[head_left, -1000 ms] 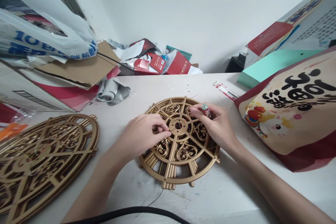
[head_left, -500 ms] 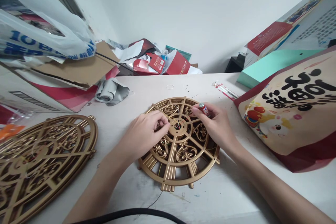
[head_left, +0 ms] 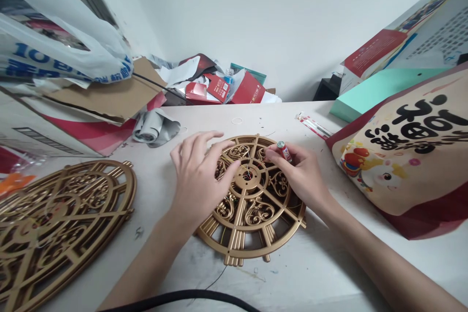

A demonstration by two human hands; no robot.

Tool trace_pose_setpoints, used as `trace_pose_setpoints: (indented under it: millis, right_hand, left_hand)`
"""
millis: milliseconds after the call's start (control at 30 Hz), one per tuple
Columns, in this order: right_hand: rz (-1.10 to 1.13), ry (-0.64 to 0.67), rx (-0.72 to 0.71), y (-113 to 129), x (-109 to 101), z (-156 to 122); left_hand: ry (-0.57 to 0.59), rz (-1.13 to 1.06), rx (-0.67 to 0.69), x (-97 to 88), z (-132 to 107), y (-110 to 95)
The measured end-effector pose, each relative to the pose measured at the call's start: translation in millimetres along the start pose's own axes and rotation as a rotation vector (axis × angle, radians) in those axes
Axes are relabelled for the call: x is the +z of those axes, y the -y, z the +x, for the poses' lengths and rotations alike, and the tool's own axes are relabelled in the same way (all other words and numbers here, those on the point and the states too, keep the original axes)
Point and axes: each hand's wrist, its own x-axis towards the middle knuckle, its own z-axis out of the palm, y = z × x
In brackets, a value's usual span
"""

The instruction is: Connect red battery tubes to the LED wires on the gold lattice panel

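Observation:
A round gold openwork frame [head_left: 253,243] with scroll ornaments lies flat on the table in front of me. Thin wires [head_left: 248,170] run at its central hole. My left hand [head_left: 199,170] is over the frame's left side, its fingers spread and nothing visible in them. Over the right side, my right hand [head_left: 302,170] is closed on a small red battery [head_left: 283,150], whose silver end points up. The fingertips of that hand are partly hidden behind the thumb.
A second gold openwork frame [head_left: 120,195] lies at the left. On the right stands a printed paper bag [head_left: 398,175]. A grey roll [head_left: 151,126], a cardboard box [head_left: 73,117] and heaped red packaging [head_left: 248,88] are toward the back. A black cable [head_left: 183,295] crosses the front.
My left hand has opened from a pinch near the centre wires and shifted slightly left and up. The right hand with the battery is nearly still.

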Motion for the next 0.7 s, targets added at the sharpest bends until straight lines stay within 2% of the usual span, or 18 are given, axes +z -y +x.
trace_pose_setpoints:
  millis: [67, 200, 333, 433, 533, 700]
  right_hand:
    - [0.041, 0.03, 0.005, 2, 0, -1]
    - [0.067, 0.128, -0.05, 4, 1, -3]
    - [0.074, 0.192, -0.106, 3, 3, -3]
    - [0.061, 0.197, -0.092, 1, 3, -1]
    - [0.014, 0.192, -0.066, -1, 1, 0]
    - [-0.136, 0.184, -0.148, -4, -1, 0]
  left_hand:
    - [-0.029, -0.143, 0.015, 3.4, -3, -10]
    - [0.053, -0.466, -0.098, 13.0, -10, -22]
    - [0.024, -0.566, -0.135, 18.0, -14, -26]
    - [0.003, -0.599, -0.16, 16.6, -13, -27]
    - [0.036, -0.692, -0.264, 14.1, -12, -26]
    - [0.128, -0.94, -0.449, 11.7, -10, -23]
